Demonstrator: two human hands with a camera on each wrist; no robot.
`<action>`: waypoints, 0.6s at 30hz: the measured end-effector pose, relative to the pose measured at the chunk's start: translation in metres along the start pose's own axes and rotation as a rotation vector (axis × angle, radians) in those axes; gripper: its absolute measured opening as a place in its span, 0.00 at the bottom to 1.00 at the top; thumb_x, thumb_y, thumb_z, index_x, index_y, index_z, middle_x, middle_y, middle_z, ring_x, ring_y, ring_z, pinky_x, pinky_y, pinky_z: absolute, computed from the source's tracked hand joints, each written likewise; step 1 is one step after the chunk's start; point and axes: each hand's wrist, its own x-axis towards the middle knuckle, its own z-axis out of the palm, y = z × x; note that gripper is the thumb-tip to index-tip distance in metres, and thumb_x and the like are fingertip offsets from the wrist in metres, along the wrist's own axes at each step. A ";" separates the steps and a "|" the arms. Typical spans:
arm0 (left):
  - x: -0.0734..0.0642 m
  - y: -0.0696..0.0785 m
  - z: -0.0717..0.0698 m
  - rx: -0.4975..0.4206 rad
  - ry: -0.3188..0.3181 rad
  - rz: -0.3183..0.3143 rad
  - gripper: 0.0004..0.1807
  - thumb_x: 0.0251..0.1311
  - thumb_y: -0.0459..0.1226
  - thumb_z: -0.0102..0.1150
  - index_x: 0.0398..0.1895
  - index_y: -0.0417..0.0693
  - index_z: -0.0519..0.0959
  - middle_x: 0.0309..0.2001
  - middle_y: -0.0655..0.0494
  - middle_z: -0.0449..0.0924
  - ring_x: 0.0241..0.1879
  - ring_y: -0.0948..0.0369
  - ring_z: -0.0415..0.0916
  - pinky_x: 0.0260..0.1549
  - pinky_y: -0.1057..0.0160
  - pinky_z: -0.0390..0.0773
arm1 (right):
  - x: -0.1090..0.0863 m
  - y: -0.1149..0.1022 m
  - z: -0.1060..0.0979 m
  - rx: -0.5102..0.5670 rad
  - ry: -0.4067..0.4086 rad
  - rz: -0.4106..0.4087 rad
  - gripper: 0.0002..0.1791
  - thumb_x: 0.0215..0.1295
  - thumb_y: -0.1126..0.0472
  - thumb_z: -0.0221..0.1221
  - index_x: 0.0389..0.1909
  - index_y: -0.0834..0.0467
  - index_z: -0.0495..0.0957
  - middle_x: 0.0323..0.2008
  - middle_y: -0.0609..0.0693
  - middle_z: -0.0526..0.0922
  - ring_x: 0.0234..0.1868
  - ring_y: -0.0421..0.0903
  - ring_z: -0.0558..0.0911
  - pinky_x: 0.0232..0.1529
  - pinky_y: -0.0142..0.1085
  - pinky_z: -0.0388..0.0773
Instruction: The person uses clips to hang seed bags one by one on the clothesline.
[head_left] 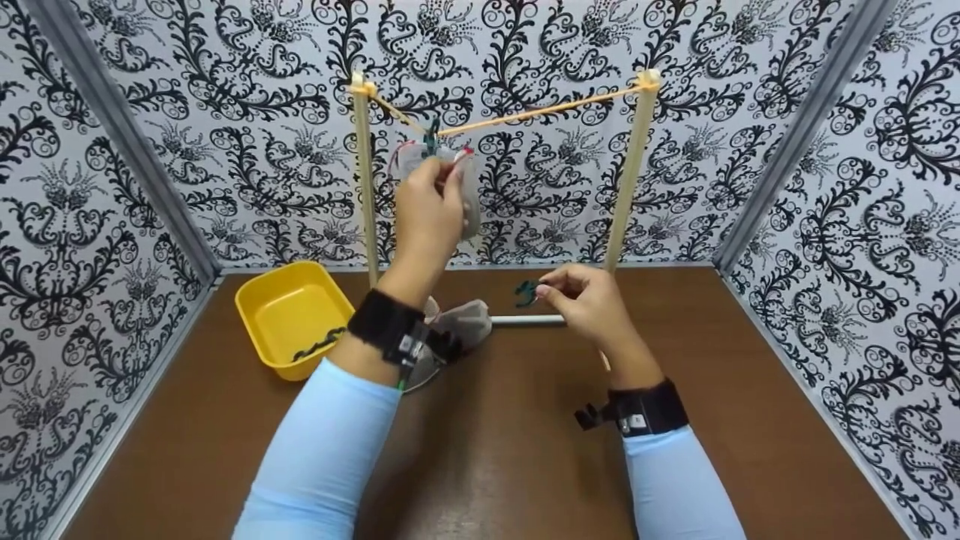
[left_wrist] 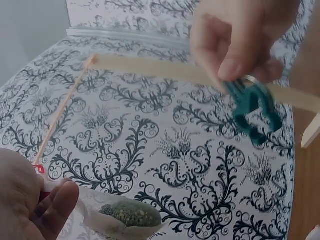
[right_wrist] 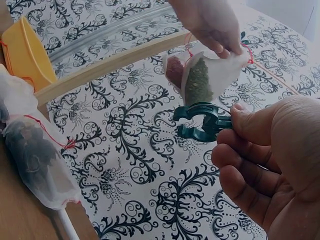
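My left hand [head_left: 430, 202] pinches the top of a white mesh drawstring bag [right_wrist: 199, 82] of dried green herbs, just below the sagging orange string [head_left: 540, 112]. Beside it hangs a second mesh bag [right_wrist: 175, 70] with dark red contents. A green clip [head_left: 431, 139] grips the string right above my left fingers. Between thumb and fingers of my right hand [head_left: 596, 307] is another green clip [right_wrist: 197, 122], its jaws pointing away from the hand. That clip is held in the air, lower and to the right of the bags.
Two wooden posts [head_left: 631, 172] carry the string's ends. At left stands a yellow bin [head_left: 289, 300] with dark clips [head_left: 319, 345] inside. More mesh bags [head_left: 465, 322], one with dark contents, lie across a white rod [head_left: 529, 320] on the brown table [head_left: 510, 450]. Patterned walls surround it.
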 end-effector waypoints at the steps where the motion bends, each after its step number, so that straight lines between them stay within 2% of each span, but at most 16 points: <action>1: 0.002 0.002 0.000 -0.010 -0.003 -0.014 0.11 0.86 0.36 0.59 0.57 0.38 0.86 0.42 0.46 0.89 0.32 0.60 0.85 0.30 0.65 0.89 | 0.001 -0.001 -0.001 0.008 0.015 -0.007 0.04 0.72 0.69 0.74 0.44 0.66 0.91 0.35 0.60 0.94 0.30 0.39 0.85 0.32 0.28 0.82; 4: 0.006 0.006 0.001 -0.037 -0.006 -0.040 0.11 0.86 0.36 0.59 0.59 0.39 0.85 0.44 0.45 0.89 0.32 0.59 0.86 0.30 0.64 0.90 | 0.005 -0.007 -0.004 0.030 0.089 -0.021 0.05 0.71 0.70 0.74 0.44 0.66 0.91 0.37 0.60 0.93 0.31 0.42 0.86 0.34 0.28 0.84; 6: 0.008 0.007 0.002 -0.030 0.000 -0.044 0.11 0.86 0.36 0.59 0.59 0.39 0.85 0.45 0.45 0.89 0.32 0.60 0.86 0.30 0.64 0.90 | 0.011 -0.015 -0.007 0.030 0.139 -0.029 0.05 0.72 0.69 0.73 0.45 0.65 0.91 0.39 0.58 0.93 0.31 0.43 0.86 0.34 0.28 0.84; 9: 0.010 0.008 0.004 -0.012 0.009 -0.050 0.11 0.86 0.37 0.59 0.60 0.40 0.85 0.47 0.47 0.89 0.32 0.61 0.86 0.31 0.66 0.90 | 0.028 -0.036 -0.012 0.008 0.201 -0.058 0.06 0.75 0.66 0.72 0.48 0.65 0.90 0.41 0.52 0.91 0.33 0.43 0.84 0.32 0.28 0.84; 13: 0.013 0.009 0.003 -0.003 0.004 -0.079 0.11 0.86 0.38 0.59 0.60 0.42 0.85 0.49 0.48 0.89 0.34 0.61 0.87 0.33 0.67 0.90 | 0.063 -0.085 -0.019 -0.034 0.253 -0.134 0.08 0.78 0.64 0.70 0.51 0.64 0.89 0.47 0.53 0.92 0.35 0.40 0.84 0.33 0.27 0.83; 15: 0.014 0.009 0.003 -0.006 0.002 -0.087 0.11 0.86 0.37 0.59 0.60 0.42 0.85 0.50 0.48 0.89 0.34 0.60 0.87 0.34 0.67 0.90 | 0.083 -0.113 -0.022 -0.084 0.269 -0.170 0.09 0.79 0.61 0.70 0.52 0.62 0.90 0.50 0.53 0.91 0.40 0.39 0.83 0.38 0.26 0.83; 18: 0.015 0.006 0.002 -0.013 0.010 -0.081 0.11 0.86 0.37 0.59 0.60 0.41 0.85 0.50 0.47 0.89 0.34 0.60 0.87 0.33 0.66 0.90 | 0.115 -0.147 -0.023 -0.194 0.274 -0.191 0.11 0.79 0.55 0.69 0.53 0.58 0.90 0.52 0.49 0.88 0.48 0.39 0.81 0.51 0.29 0.83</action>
